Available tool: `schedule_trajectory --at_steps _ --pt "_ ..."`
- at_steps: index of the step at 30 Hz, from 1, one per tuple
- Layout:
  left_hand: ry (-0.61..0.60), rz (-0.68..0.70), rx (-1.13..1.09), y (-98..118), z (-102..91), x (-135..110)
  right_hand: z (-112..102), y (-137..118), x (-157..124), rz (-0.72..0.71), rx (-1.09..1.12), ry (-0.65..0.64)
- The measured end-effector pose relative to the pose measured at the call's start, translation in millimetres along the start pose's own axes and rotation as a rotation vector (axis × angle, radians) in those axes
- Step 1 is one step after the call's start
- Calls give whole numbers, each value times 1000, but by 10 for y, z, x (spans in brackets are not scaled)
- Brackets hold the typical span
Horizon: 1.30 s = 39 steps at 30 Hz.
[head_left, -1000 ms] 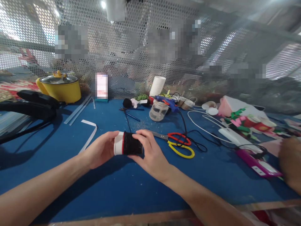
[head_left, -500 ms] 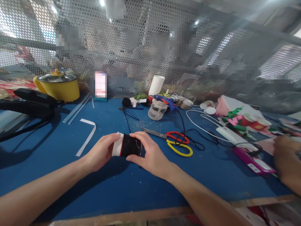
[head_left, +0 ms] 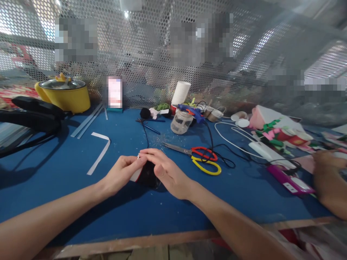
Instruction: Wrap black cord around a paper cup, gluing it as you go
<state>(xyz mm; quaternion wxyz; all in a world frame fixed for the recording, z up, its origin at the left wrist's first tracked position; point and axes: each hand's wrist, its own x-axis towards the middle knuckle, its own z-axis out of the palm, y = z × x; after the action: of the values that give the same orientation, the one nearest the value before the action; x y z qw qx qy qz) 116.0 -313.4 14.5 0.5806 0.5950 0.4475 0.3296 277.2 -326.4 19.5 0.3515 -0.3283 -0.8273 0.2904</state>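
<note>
A paper cup wrapped in black yarn (head_left: 145, 175), with a white rim and a red band, lies between both my hands low over the blue table (head_left: 67, 187). My left hand (head_left: 121, 173) grips the cup's white rim end, fingers curled round it. My right hand (head_left: 165, 173) lies over the top of the black part, its fingers reaching across to meet the left fingertips, and it hides most of the cup. A black yarn strand (head_left: 145, 135) runs from the cup back toward a black ball at the rear.
Red-and-yellow scissors (head_left: 200, 159) lie just right of my hands. Behind are a glass jar (head_left: 181, 122), a blue glue gun (head_left: 191, 111), a white roll (head_left: 181, 93), a yellow pot (head_left: 65, 95) and a white paper strip (head_left: 99, 153). Another person's hand (head_left: 329, 180) rests at the right by a pink box (head_left: 290, 180).
Both hands have lowered the cup toward the table. My right hand has slid over the top of it, so the cup is now mostly covered.
</note>
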Motion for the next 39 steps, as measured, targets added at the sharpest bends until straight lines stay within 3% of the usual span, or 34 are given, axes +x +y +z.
schedule_trajectory --at_steps 4,7,9,12,14,15,17,20,23,29,34,35,39 --pt "39 -22 -30 -8 4 8 -82 -1 18 55 103 88" --pt "61 -49 -39 17 4 -1 -385 2 72 157 105 234" --pt "82 -54 -20 32 1 -8 -713 38 141 264 -48 411" --pt "92 -14 44 36 -15 -15 -1242 191 278 326 -481 851" --pt "97 18 89 29 -32 -16 -1503 355 366 541 -515 858" --pt "99 27 105 26 -39 -17 -1586 446 403 679 -428 780" --pt "104 31 125 22 -51 -18 -1661 623 459 795 -310 664" --pt "79 42 142 26 -54 -21 -1625 819 505 872 -135 525" --pt "72 45 140 28 -55 -22 -1542 918 517 878 -11 489" --pt "76 73 149 6 -67 -22 -1403 935 508 665 32 721" --pt "53 146 258 2 -77 -27 -1244 601 391 449 -13 850" --pt "55 171 297 0 -83 -26 -1186 488 333 424 -1 824" --pt "63 275 460 -20 -116 -3 -863 73 54 391 300 430"
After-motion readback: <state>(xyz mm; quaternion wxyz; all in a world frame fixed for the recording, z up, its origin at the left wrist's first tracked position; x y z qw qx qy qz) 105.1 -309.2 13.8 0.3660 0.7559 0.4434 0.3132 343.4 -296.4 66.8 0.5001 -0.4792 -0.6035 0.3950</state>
